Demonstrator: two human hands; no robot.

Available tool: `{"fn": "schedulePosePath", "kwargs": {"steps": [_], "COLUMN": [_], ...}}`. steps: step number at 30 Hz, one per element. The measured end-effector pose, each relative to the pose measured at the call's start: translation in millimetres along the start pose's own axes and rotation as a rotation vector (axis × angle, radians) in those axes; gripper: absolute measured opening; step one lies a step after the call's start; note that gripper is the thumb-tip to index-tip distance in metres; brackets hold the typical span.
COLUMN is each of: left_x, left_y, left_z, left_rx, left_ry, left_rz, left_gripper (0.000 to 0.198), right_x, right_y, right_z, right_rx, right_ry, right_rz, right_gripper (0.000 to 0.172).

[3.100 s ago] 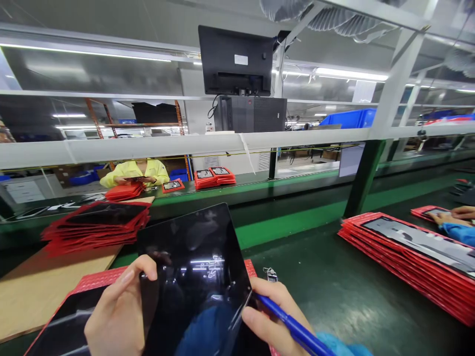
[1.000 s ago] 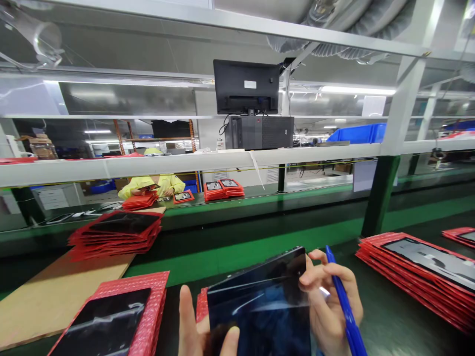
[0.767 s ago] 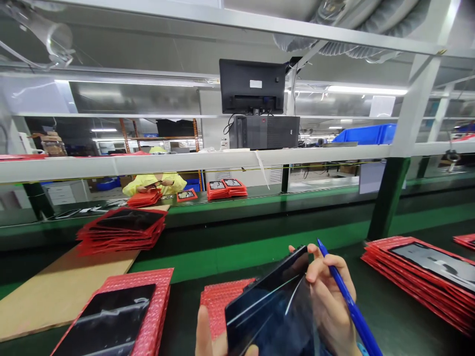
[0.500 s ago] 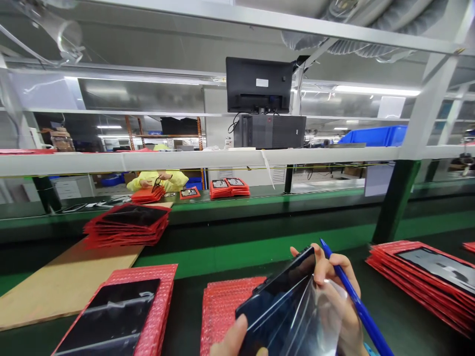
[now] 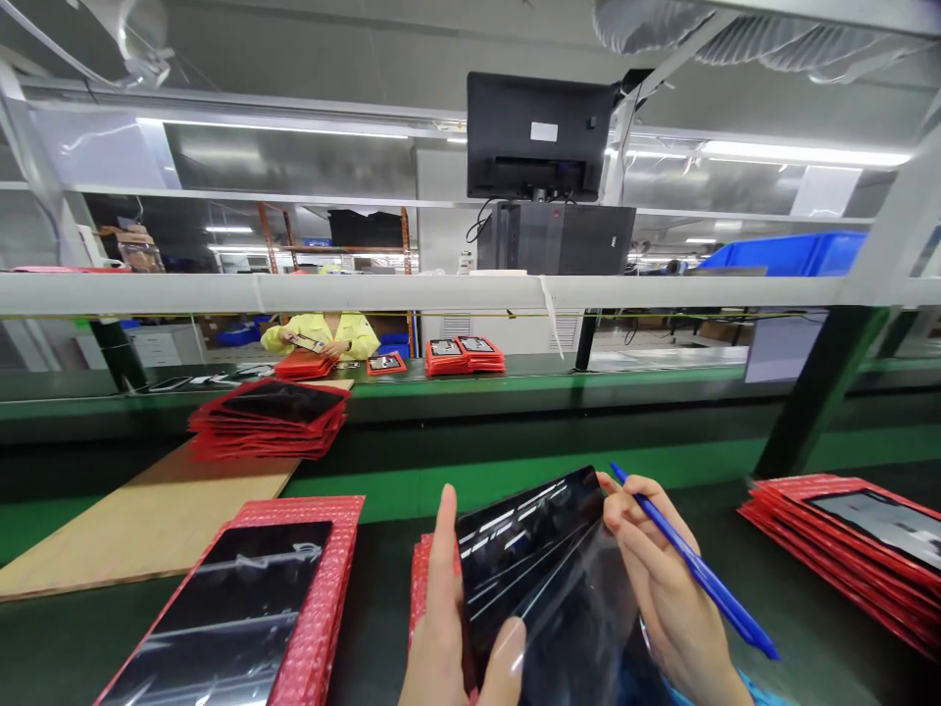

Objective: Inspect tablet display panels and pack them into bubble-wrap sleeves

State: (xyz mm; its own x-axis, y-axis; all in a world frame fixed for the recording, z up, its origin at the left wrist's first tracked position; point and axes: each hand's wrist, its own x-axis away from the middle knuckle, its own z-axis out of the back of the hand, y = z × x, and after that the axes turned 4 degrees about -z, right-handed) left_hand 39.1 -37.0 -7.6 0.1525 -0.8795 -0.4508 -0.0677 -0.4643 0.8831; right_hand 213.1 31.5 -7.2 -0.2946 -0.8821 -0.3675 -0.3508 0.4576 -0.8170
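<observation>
My left hand (image 5: 460, 618) grips a glossy black display panel (image 5: 515, 529) by its left edge, thumb across the front and index finger stretched up beside it. The panel tilts, its face towards me. Clear protective film (image 5: 588, 598) stands partly lifted and creased off its lower right. My right hand (image 5: 666, 559) pinches at the panel's upper right corner, where the film's edge is. A blue pen (image 5: 706, 579) lies between the fingers of that same hand, slanting down right. Behind my left hand, a red bubble-wrap stack (image 5: 420, 579) is mostly hidden.
To the left, another film-covered panel (image 5: 227, 598) lies on red bubble bags (image 5: 334, 569). A stack of red-wrapped panels (image 5: 269, 422) rests on a wooden board (image 5: 139, 520). More red-bagged parts (image 5: 853, 539) are stacked at right. Across the bench, a person in yellow (image 5: 353, 333) handles a part.
The panel has turned more upright, facing me, and my left index finger now extends up along its edge. The view has tilted downward. The person opposite has raised a part.
</observation>
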Motion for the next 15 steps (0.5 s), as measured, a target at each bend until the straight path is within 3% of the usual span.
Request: {"fn": "schedulePosePath", "kwargs": {"steps": [5,8,11,15], "left_x": [-4.6,-9.6,-18.2,-29.3], "left_y": [8.4,3.0,-7.9,-17.5], "left_z": [-0.5,3.9,7.5,6.0], "left_rx": [0.46,0.582,0.528,0.39], "left_ry": [-0.172,-0.211,-0.132,0.04], "left_rz": [0.046,0.111,0.166,0.068], "left_gripper": [0.089,0.087,0.083,0.068], "right_x": [-2.5,-2.7,-3.8,-9.5], "right_y": [-0.2,-0.8,0.1,5.0], "right_z": [1.6,3.8,6.2,8.9], "right_rx": [-0.046,-0.059,-0.097,-0.154], "right_ry": [-0.002,0.002,0.03,0.153], "right_rz": [-0.102,-0.145,-0.212,-0.337], "right_gripper": [0.028,0.025,0.024,0.032]}}
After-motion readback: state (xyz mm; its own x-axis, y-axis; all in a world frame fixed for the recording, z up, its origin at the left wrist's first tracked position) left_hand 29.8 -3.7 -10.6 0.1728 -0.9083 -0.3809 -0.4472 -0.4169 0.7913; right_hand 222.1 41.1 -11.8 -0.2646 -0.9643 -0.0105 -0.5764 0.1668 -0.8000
